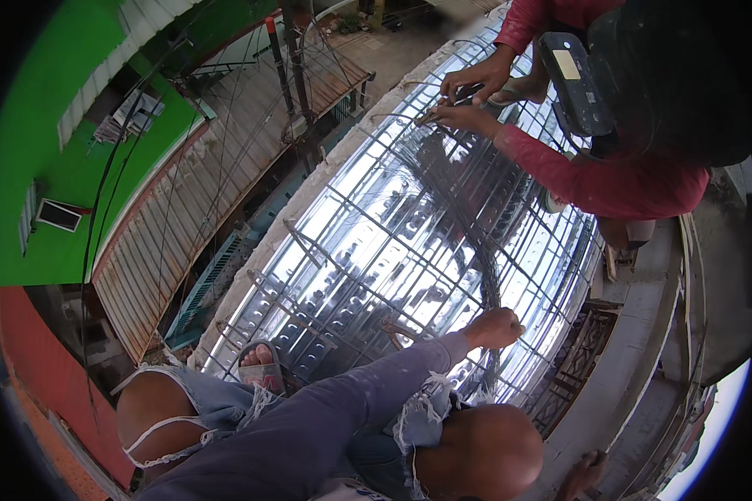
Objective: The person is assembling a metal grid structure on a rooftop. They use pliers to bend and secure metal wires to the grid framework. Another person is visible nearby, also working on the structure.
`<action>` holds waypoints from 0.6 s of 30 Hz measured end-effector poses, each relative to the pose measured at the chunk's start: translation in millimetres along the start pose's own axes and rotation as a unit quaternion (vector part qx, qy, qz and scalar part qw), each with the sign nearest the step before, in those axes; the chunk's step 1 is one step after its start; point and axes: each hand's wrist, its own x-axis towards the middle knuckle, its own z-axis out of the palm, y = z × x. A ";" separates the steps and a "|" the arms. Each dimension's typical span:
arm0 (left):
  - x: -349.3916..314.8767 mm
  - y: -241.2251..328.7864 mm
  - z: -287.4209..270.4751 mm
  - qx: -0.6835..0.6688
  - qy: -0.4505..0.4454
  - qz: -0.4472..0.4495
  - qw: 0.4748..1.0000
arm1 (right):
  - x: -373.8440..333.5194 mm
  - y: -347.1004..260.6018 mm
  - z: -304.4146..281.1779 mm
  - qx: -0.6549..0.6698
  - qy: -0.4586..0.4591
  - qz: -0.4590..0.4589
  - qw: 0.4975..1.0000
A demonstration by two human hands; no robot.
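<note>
One bundle of dark wires [461, 219] lies along the steel rebar grid [374, 216] over shiny metal decking [397, 244]. The left hand [495, 328], curled into a fist, is over its lower part; whether it grips wire, I cannot tell. The right hand [585, 474], lower right, is too dark to read.

the fisheye head view looks down past near knees [480, 451] onto steel mesh [390, 236]

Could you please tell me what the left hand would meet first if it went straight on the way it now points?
The left hand would probably meet the bars of the steel mesh to its right, though depth is unclear and it might pass above them.
</note>
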 end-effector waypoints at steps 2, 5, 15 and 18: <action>-20.4 10.6 -14.7 -0.019 -0.043 -0.011 0.999 | -24.9 -167.6 59.9 0.027 -0.030 -0.261 0.964; -82.5 57.5 -21.1 -0.328 -0.040 -0.066 0.942 | -49.4 -301.1 103.0 0.070 -0.225 -0.490 0.839; -194.2 99.7 -129.0 -0.150 0.127 0.158 0.968 | -65.4 -492.2 19.3 0.226 -0.182 -0.592 0.752; -233.1 127.1 -164.3 -0.135 0.124 0.171 0.968 | -67.8 -493.4 -23.6 0.263 -0.145 -0.596 0.745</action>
